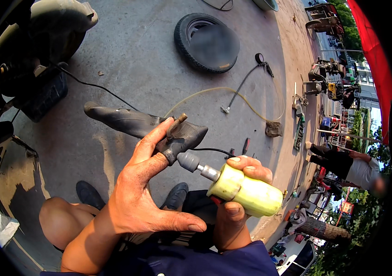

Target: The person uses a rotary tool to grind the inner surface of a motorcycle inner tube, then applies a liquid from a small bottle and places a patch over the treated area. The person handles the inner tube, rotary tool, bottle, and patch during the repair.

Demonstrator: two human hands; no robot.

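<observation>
A limp black rubber inner tube (124, 120) hangs across my left hand (136, 198). Its fingers hold the tube's folded end from below and behind, while the thumb sticks out away from it. A brass-coloured valve stem (177, 124) stands up from the tube by my fingertips. My right hand (239, 198) is wrapped around a yellow-green handheld rotary grinder (258, 191), with the thumb near its red switch. The grinder's grey rounded tip (188, 161) points left at the tube's end, touching or almost touching it. Whether the tip is spinning cannot be told.
A wheel with a black tyre (182, 41) lies ahead on the concrete. Right of it are a gauge (260, 58) with hoses and a red-handled tool (246, 146). A dark bin (44, 101) stands at left beside a vehicle. A person (338, 161) stands at far right.
</observation>
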